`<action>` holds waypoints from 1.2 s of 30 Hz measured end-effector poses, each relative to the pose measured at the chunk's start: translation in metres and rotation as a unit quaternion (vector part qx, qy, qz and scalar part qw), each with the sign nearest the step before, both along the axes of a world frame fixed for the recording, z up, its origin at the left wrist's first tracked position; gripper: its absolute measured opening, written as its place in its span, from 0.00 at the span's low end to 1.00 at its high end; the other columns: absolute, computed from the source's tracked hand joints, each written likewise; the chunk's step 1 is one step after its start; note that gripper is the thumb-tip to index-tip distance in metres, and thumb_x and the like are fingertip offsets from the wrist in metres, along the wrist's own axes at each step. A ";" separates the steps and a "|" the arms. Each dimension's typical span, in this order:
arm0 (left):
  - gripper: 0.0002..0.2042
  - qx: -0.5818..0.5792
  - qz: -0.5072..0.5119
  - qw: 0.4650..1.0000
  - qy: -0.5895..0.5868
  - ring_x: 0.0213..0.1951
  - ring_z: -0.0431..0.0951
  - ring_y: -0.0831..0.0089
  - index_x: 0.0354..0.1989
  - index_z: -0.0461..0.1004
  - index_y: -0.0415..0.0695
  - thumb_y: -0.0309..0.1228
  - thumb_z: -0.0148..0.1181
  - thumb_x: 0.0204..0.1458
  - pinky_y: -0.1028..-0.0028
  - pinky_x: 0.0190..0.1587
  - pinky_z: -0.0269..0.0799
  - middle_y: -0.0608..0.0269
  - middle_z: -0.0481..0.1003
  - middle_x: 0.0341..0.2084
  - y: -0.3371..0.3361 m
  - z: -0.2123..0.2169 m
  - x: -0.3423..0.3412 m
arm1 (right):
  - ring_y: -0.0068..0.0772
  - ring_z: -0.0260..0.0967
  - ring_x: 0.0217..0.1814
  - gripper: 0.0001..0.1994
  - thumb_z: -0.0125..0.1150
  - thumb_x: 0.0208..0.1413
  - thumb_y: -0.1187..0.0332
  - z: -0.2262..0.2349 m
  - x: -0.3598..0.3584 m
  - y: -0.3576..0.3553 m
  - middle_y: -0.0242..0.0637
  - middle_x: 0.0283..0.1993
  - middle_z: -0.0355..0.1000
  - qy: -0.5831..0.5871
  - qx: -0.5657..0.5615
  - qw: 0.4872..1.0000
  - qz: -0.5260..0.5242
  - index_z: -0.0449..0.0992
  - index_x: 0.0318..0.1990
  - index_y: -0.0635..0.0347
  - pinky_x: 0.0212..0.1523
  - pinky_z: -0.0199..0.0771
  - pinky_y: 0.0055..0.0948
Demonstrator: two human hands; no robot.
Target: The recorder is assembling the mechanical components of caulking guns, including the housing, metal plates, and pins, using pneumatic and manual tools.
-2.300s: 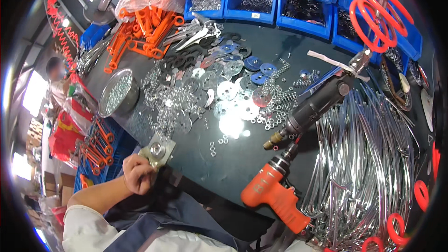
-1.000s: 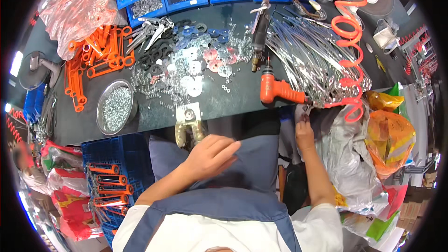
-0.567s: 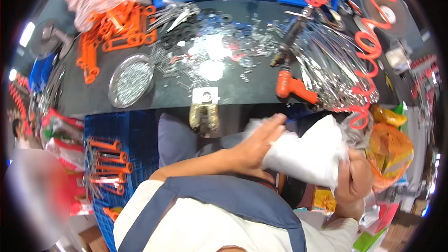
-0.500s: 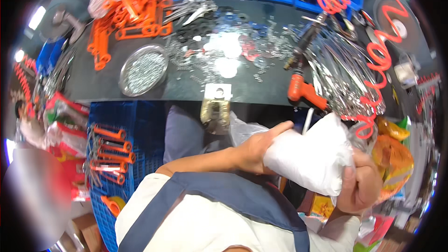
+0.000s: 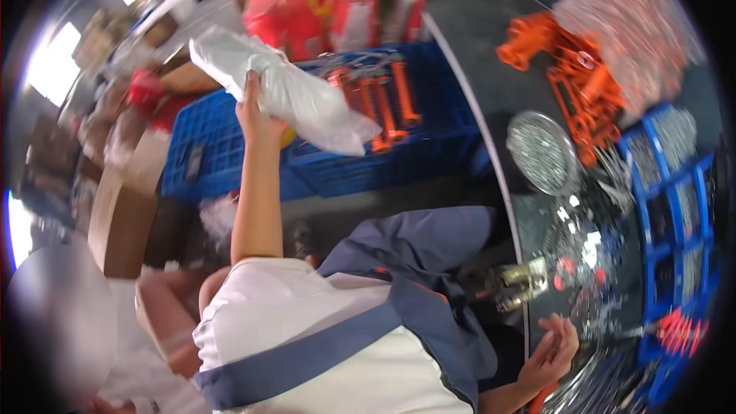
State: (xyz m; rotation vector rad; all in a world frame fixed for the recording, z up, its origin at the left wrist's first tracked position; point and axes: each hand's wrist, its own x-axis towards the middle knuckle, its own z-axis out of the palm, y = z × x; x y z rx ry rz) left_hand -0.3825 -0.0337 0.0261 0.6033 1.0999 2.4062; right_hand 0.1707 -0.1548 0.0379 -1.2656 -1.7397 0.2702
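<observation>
Head camera shows a puffy, elongated, creased white bag [image 5: 299, 98].

We see a dark desk [image 5: 494, 92] with a pale edge [image 5: 502, 175]. On it we find orange handle-like parts [image 5: 576, 77] in a heap, and next to them a crumpled pinkish plastic bag [image 5: 629, 27]. Near the heap stands a round metal bowl [image 5: 574, 165]. Further along lie scattered small metal parts [image 5: 586, 261] (too blurred for us to sort), then a bundle of long shiny rods [image 5: 602, 383]. Blue bins [image 5: 648, 249] line the far side.
</observation>
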 end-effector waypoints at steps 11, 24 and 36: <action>0.20 0.022 0.090 0.954 -0.286 0.56 0.66 0.51 0.58 0.56 0.34 0.31 0.42 0.60 0.49 0.59 0.59 0.45 0.61 0.57 -0.099 -0.187 -0.318 | 0.34 0.74 0.32 0.08 0.57 0.57 0.72 -0.020 -0.024 0.035 0.44 0.34 0.75 -0.014 -0.077 0.997 -0.014 0.74 0.39 0.68 0.32 0.75 0.26; 0.12 -0.223 0.073 0.933 0.272 0.36 0.74 0.75 0.45 0.71 0.39 0.23 0.55 0.51 0.77 0.38 0.69 0.61 0.74 0.37 0.103 -0.093 -0.046 | 0.26 0.71 0.31 0.08 0.47 0.61 0.74 -0.056 0.005 -0.053 0.40 0.35 0.72 0.152 -0.229 0.947 -0.167 0.70 0.42 0.69 0.35 0.74 0.23; 0.08 0.141 -0.428 0.586 0.673 0.41 0.76 0.61 0.38 0.74 0.39 0.24 0.55 0.50 0.68 0.45 0.70 0.54 0.75 0.37 0.183 -0.014 0.410 | 0.28 0.75 0.32 0.04 0.52 0.56 0.78 -0.080 -0.017 -0.112 0.42 0.31 0.74 0.302 -0.201 0.881 -0.303 0.71 0.35 0.71 0.36 0.75 0.24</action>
